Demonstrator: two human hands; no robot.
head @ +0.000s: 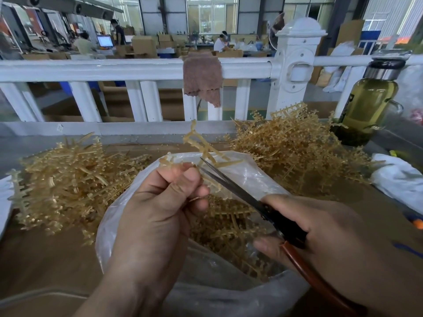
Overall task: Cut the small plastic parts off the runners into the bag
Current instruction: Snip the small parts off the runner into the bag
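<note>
Two tangles of amber plastic flank the work: the left heap (68,179) and the taller right heap (286,145). Between them, nearest the person, gapes the clear bag (251,177), its thin film limp and crinkled; it will take falling bits only while its mouth stays under the cut.

The left hand (160,209) pinches one runner (201,145) between thumb and curled fingers, holding it up over the bag's far rim. The right hand (320,227) is wrapped round the handles of the scissors (240,191), blades slightly parted and touching the runner just beside the left fingertips.

The runner looks featherlight, thin and springy – likely to flex away from the blades, so it is best held on the bare stem close to the cut. Its tiny side parts are too small to make out singly.
</note>
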